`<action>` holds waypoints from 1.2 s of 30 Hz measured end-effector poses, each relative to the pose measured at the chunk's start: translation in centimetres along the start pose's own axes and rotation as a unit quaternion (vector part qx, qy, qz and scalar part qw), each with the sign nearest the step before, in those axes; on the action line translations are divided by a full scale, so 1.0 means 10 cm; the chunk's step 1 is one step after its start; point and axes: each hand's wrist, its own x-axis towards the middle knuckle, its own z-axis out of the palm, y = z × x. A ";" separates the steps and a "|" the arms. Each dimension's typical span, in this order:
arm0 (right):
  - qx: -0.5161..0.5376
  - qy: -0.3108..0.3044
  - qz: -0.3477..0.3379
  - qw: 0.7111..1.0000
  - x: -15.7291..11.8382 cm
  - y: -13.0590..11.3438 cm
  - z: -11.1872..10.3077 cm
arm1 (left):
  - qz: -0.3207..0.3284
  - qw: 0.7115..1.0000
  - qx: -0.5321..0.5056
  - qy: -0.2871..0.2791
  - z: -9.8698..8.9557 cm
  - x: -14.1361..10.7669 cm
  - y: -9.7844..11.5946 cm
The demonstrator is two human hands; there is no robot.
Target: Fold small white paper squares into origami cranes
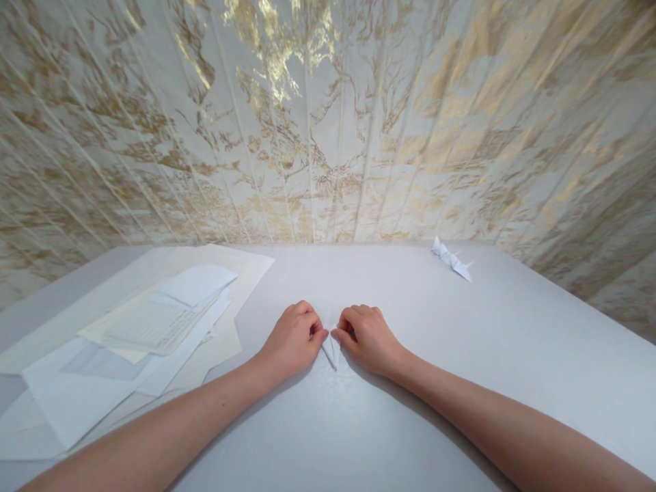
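Observation:
A small folded white paper (332, 351) lies at the middle of the table, its narrow point toward me. My left hand (300, 338) pinches its left side between thumb and curled fingers. On the right side, my right hand (367, 338) grips it in the same way, thumb and index finger pressed together. The two thumbs are close, with a narrow gap between them. The upper part of the folded paper is partly hidden by my fingers.
Loose sheets and papers (102, 403) are piled on the left of the pale table (328, 273). Several small folded white paper pieces (452, 260) stand in a row at the back right. A patterned gold and white curtain (318, 137) hangs behind the table.

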 end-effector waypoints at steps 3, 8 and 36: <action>0.007 -0.002 0.001 1.000 0.00 0.00 0.00 | 0.008 1.000 0.006 -0.003 0.00 -0.01 0.01; 0.003 -0.007 -0.004 1.000 0.00 0.01 0.00 | 0.021 1.000 0.015 -0.003 -0.02 -0.03 0.03; 0.137 0.049 -0.123 0.982 -0.06 0.07 0.01 | 0.033 0.997 -0.063 -0.023 -0.08 -0.03 -0.01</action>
